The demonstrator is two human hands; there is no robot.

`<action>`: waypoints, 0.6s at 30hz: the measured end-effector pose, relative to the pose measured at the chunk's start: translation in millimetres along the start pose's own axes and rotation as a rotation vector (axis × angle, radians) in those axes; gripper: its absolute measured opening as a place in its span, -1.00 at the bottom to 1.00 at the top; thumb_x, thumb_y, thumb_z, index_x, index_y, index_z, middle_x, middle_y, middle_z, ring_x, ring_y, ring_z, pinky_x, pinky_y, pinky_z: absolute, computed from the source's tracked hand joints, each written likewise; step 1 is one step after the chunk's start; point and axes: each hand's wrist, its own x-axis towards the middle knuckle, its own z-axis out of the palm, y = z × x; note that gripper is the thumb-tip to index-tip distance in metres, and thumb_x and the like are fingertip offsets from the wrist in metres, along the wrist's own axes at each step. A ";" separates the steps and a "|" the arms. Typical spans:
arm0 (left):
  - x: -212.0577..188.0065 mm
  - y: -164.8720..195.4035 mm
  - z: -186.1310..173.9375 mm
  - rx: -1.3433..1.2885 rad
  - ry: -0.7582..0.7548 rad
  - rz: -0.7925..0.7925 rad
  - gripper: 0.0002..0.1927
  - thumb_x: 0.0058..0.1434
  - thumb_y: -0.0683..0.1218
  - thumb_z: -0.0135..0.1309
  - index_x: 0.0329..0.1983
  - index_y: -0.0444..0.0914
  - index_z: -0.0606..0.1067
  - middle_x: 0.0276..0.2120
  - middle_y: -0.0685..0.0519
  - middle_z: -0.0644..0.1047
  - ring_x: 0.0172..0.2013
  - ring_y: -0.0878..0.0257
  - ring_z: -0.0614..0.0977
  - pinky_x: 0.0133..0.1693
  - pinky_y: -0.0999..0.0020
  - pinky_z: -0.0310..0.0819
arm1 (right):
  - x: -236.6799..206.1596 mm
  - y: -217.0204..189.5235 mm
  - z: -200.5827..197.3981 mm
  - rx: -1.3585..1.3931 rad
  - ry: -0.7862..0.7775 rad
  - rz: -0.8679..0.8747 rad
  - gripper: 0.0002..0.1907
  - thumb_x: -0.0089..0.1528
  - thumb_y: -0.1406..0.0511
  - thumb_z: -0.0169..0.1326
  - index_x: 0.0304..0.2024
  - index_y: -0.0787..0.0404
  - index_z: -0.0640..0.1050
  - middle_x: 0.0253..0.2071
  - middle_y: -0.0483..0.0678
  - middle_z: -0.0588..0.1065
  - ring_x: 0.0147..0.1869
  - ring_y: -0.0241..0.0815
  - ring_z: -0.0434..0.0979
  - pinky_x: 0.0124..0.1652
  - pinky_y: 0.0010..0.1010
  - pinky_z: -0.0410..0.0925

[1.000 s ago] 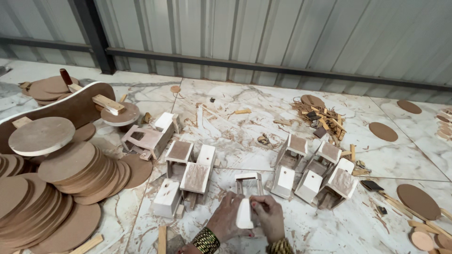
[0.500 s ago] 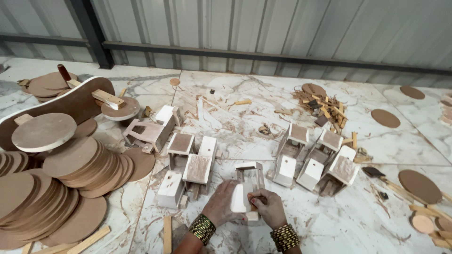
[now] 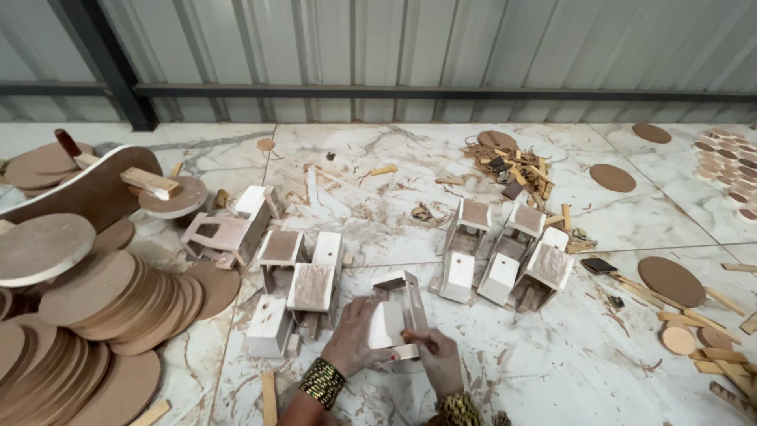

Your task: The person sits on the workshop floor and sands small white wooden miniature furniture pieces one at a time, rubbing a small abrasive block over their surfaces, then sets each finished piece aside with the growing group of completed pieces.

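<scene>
Steadying a small wooden frame point(image 3: 400, 314) on marble floor point(image 3: 552, 379), left hand point(image 3: 355, 338) cupping, right hand point(image 3: 436, 356) pinching; best pressed flat.

Marble-patterned tile floor point(image 3: 394, 181) under me, dusty with shavings. Near left: slumped stacks of round brown discs point(image 3: 95, 315). Centre left: cluster of small white wooden stools point(image 3: 292, 276) lying on floor. Centre right: second group of three stools point(image 3: 505, 252). Far right of centre: heap of wood scraps point(image 3: 512, 166). Right: single discs point(image 3: 670, 280), loose wooden sticks point(image 3: 717, 331) near right edge.
</scene>
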 end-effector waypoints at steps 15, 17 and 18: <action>-2.2 -18.5 13.6 0.016 0.198 -0.170 0.02 -0.22 0.26 0.42 0.26 -0.21 0.29 0.03 -0.14 0.38 0.14 -0.10 0.37 0.23 -0.01 0.17 | -6.4 -19.9 46.8 -0.438 0.437 -0.120 -0.83 0.15 0.49 0.12 -0.27 0.21 0.67 -0.33 -0.01 0.56 -0.30 -0.17 0.63 -0.27 -0.40 0.47; -0.8 -20.5 14.2 0.020 0.226 -0.160 0.03 -0.22 0.28 0.42 0.26 -0.23 0.28 0.03 -0.14 0.36 0.13 -0.11 0.37 0.22 -0.02 0.17 | -3.4 -16.3 48.4 -0.384 0.435 -0.308 -0.81 0.13 0.51 0.10 -0.27 0.21 0.66 -0.32 -0.04 0.58 -0.27 -0.18 0.63 -0.27 -0.40 0.47; -0.5 -21.9 14.3 0.013 0.224 -0.153 0.03 -0.22 0.29 0.40 0.26 -0.23 0.28 0.03 -0.13 0.36 0.13 -0.10 0.37 0.22 -0.01 0.19 | -2.1 -13.4 48.3 -0.353 0.434 -0.397 -0.80 0.12 0.51 0.08 -0.27 0.22 0.66 -0.31 -0.05 0.58 -0.26 -0.19 0.63 -0.27 -0.40 0.47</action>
